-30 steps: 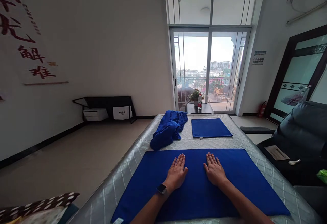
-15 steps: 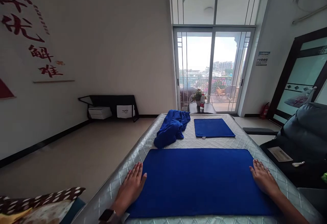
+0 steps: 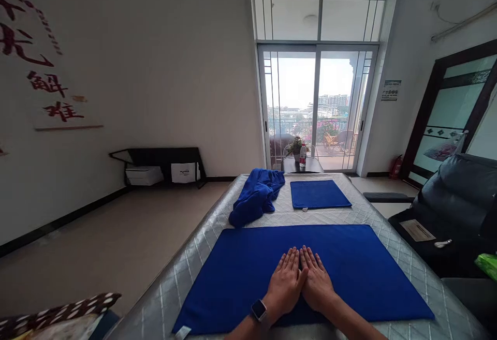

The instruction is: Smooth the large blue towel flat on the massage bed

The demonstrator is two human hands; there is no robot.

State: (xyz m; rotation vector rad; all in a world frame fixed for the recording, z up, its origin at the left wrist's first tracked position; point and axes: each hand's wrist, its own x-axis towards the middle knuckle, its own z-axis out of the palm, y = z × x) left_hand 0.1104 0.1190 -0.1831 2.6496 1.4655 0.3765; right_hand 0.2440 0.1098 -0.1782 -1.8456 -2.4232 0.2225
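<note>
Both hands flat on the spread towel
Left hand (image 3: 286,284) and right hand (image 3: 316,282), open-palmed, press towel (image 3: 240,272); one towel folded (image 3: 319,193), crumpled one (image 3: 256,195) left on the bed (image 3: 202,241).

Just two bare forearms and hands in shot, no sleeves anywhere up to the bottom edge of the frame, so whatever top is worn stops short of that. The left hand (image 3: 286,284) has a smartwatch (image 3: 259,310) strapped on the wrist: squarish dark face with rounded corners and a glossy screen catching a bit of light, on a dark band. The right hand (image 3: 317,284) has nothing on it, no watch or bracelet on that wrist. No gloves on either one, and I can't make out any rings at this size.
</note>
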